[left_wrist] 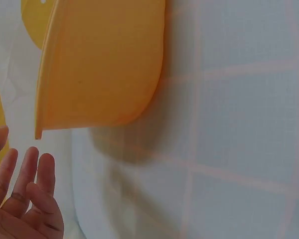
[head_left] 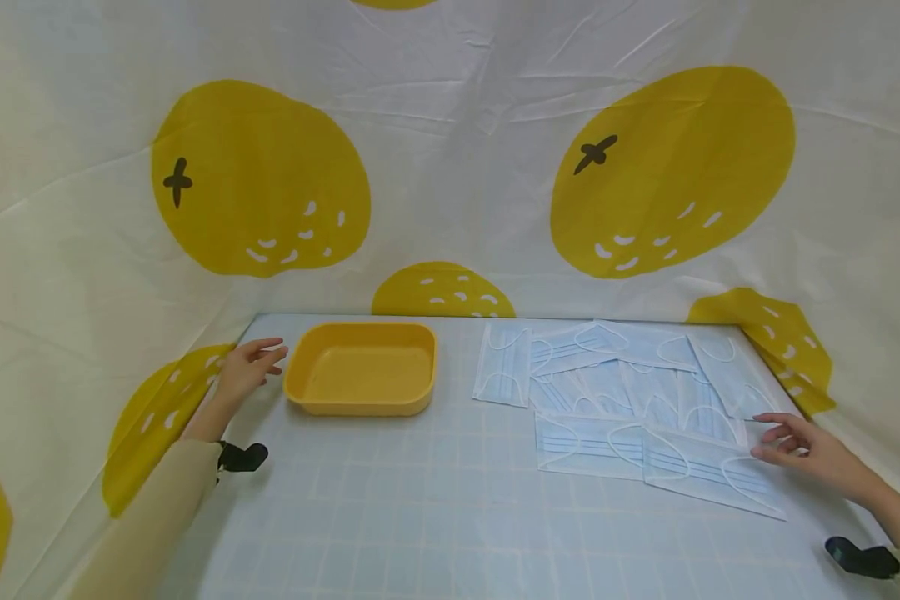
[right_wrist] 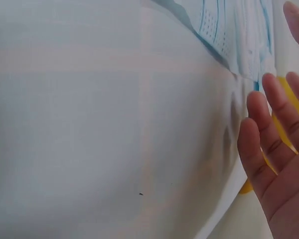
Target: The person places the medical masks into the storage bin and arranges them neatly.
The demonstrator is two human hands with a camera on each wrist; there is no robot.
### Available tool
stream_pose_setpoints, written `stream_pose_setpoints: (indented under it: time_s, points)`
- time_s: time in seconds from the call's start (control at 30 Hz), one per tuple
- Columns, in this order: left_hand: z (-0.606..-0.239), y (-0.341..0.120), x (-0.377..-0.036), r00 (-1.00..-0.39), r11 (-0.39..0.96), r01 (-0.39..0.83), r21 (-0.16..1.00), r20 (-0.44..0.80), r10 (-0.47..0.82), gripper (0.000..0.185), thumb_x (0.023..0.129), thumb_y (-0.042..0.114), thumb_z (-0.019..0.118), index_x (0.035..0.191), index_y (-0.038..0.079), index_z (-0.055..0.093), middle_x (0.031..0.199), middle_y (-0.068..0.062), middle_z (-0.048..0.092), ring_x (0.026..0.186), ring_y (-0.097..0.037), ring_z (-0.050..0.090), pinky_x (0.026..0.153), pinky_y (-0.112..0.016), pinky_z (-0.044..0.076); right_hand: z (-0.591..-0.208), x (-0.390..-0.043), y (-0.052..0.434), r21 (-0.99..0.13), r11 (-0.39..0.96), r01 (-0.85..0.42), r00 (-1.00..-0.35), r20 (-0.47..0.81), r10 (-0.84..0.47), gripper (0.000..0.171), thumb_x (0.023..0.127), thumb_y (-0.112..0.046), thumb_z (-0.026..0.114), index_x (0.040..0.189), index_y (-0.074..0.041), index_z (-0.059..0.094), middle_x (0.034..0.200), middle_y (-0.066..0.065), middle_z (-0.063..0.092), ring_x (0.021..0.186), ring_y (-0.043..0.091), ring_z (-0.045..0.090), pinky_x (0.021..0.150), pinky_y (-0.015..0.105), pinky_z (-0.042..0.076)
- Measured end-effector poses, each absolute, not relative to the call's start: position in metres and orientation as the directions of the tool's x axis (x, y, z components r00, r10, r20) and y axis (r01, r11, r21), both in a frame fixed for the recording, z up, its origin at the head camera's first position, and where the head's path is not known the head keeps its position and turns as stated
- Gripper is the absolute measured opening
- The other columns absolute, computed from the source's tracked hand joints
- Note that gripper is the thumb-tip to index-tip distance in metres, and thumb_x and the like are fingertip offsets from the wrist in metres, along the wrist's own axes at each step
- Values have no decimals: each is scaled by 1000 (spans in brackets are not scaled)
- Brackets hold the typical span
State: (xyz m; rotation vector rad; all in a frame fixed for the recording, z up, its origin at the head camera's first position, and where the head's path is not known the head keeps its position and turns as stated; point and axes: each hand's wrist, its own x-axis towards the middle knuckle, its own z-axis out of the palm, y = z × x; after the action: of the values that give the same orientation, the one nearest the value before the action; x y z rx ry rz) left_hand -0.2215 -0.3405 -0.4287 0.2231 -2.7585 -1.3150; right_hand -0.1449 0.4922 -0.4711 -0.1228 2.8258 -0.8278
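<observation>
An empty yellow tray (head_left: 361,369) sits at the back left of the gridded table (head_left: 435,517). My left hand (head_left: 249,367) hovers just left of the yellow tray (left_wrist: 102,64), fingers (left_wrist: 25,179) spread and holding nothing. Several pale blue face masks (head_left: 615,392) lie overlapping on the right half of the table. My right hand (head_left: 802,446) is open with relaxed fingers (right_wrist: 274,134) at the right end of the nearest mask (head_left: 708,471); whether it touches is unclear. A corner of a mask (right_wrist: 229,30) shows in the right wrist view.
A white cloth with big yellow fruit prints (head_left: 262,179) walls the table at the back and on both sides. Black wrist mounts (head_left: 242,457) sit on both forearms. The front middle of the table has only the grid surface.
</observation>
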Motion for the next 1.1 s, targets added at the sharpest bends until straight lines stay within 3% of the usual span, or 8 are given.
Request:
stream_pose_setpoints:
  time_s: [0.13, 0.23, 0.33, 0.6, 0.73, 0.87, 0.97, 1.1]
  points:
    - [-439, -338, -232, -976, 611, -128, 781, 8, -216, 54, 97, 40, 55, 135, 2, 53, 119, -29, 62, 73, -19, 69, 55, -21, 46, -472, -142, 489, -546, 838, -26, -973, -177, -145, 53, 92, -29, 65, 128, 4, 46, 94, -1, 60, 74, 0, 51, 63, 19, 47]
    - [-444, -334, -236, -966, 598, -167, 784, -8, -259, 50, 97, 38, 56, 134, 6, 54, 115, -25, 64, 65, -3, 61, 54, -21, 45, -472, -141, 487, -539, 842, -19, -972, -187, -142, 51, 92, -28, 65, 128, 4, 47, 96, 4, 61, 74, -1, 50, 63, 18, 47]
    - [-446, -329, -239, -957, 582, -205, 786, -37, -287, 50, 96, 41, 56, 135, 9, 55, 113, -20, 64, 66, 0, 56, 55, -20, 45, -472, -140, 486, -522, 853, -2, -973, -196, -123, 53, 91, -30, 65, 127, 5, 48, 98, 10, 61, 73, -2, 48, 62, 18, 46]
    - [-445, -329, -239, -945, 527, -259, 810, -99, -312, 50, 98, 38, 53, 139, 10, 50, 121, -20, 61, 65, 2, 56, 60, -21, 49, -476, -139, 487, -488, 873, -29, -984, -139, -110, 52, 86, -31, 72, 120, 3, 55, 95, 4, 63, 71, -4, 48, 61, 19, 44]
    - [-447, -334, -239, -945, 500, -266, 824, -122, -302, 53, 97, 40, 54, 139, 10, 50, 101, 0, 65, 64, 3, 56, 59, -21, 50, -478, -137, 486, -510, 854, -99, -986, -63, -152, 44, 83, -23, 75, 114, 4, 59, 87, -7, 61, 70, -4, 48, 60, 18, 43]
    - [-448, -337, -241, -956, 491, -255, 833, -141, -258, 55, 96, 41, 56, 139, 8, 51, 83, 18, 58, 64, 1, 56, 57, -20, 50, -477, -137, 486, -499, 861, -97, -987, -62, -147, 44, 80, -23, 78, 112, 3, 60, 83, -7, 58, 68, -2, 45, 59, 18, 40]
    - [-449, -337, -241, -959, 494, -256, 831, -155, -235, 56, 96, 42, 55, 139, 7, 51, 84, 17, 57, 65, 0, 55, 57, -20, 50, -475, -138, 488, -460, 886, -48, -987, -112, -112, 48, 81, -29, 77, 113, 2, 61, 83, -3, 59, 67, -2, 43, 59, 19, 38]
    - [-450, -336, -241, -958, 502, -263, 824, -161, -239, 55, 97, 42, 53, 139, 8, 50, 99, 3, 62, 66, 0, 55, 57, -19, 50, -475, -140, 491, -429, 903, 17, -980, -188, -71, 51, 84, -34, 74, 114, 5, 61, 86, 1, 63, 67, -2, 45, 59, 19, 41]
